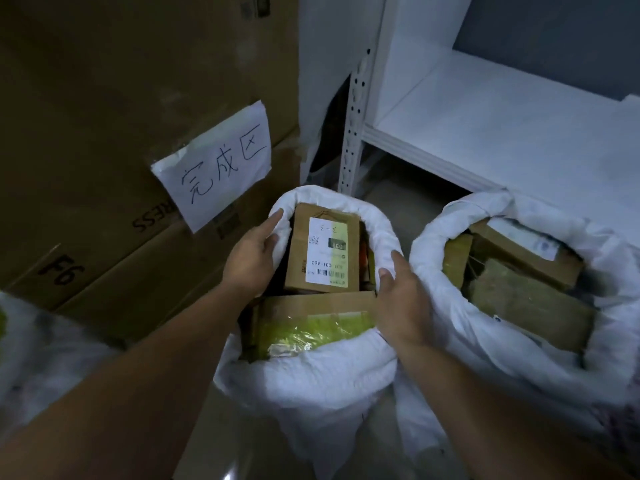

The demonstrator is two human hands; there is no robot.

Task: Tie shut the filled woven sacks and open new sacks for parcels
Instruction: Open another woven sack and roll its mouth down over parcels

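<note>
Far left, low, by the floor's near edge: a blurred piece of another white sack (31, 344). Behind it, stacked cardboard boxes (104, 109), with a handwritten paper sign (216, 166) taped on the front. Next, the left hand (252, 259), laid on the left side of the rolled rim of the middle sack (311, 386); fingers almost straight along the cloth, thumb pointing to the inside, not closed round anything. Middle sack standing on the floor close to the boxes, mouth open, rim rolled down, filled up to the top. Inside, at the far side, a brown box (349, 233) with a white label, standing on end; at the near side, a flat parcel (311, 325) with yellow-green tape, touching the brown box. Then the right hand (403, 306) on the right side of the same rim, fingers bent over the rolled cloth and gripping it, thumb on top. Just beside, pressed against the middle sack, a second sack (485, 344) on the floor, also open, with brown parcels inside. Behind and above, a white shelf (485, 116), with its perforated post behind the middle sack.
</note>
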